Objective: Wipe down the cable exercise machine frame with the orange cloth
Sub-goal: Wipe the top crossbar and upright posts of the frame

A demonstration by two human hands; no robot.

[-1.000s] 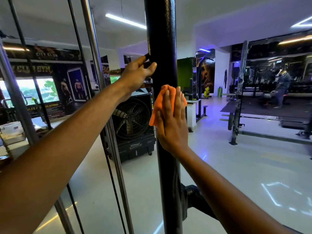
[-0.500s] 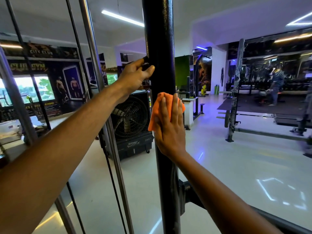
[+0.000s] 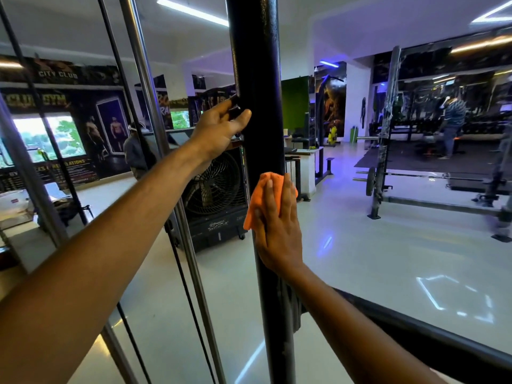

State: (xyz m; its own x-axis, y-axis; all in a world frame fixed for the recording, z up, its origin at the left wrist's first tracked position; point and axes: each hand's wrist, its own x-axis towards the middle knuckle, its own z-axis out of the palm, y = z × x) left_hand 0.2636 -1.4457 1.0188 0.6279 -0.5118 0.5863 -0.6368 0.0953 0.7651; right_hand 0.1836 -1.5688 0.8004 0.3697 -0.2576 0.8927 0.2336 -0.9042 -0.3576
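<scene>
The cable machine's thick black upright post runs from top to bottom in the middle of the head view. My right hand lies flat with straight fingers and presses the orange cloth against the post at mid height. Most of the cloth is hidden under the fingers; its left edge and top stick out. Higher up, my left hand reaches to the post's left side and pinches a small black fitting there between thumb and fingers.
Chrome guide rods and thin black cables slant down on the left. A black fan cooler stands behind the post. A black frame bar runs low right. A rack and a person are far right.
My right hand has slid the orange cloth down the post. My left hand keeps its hold at the same spot on the post's left side.
</scene>
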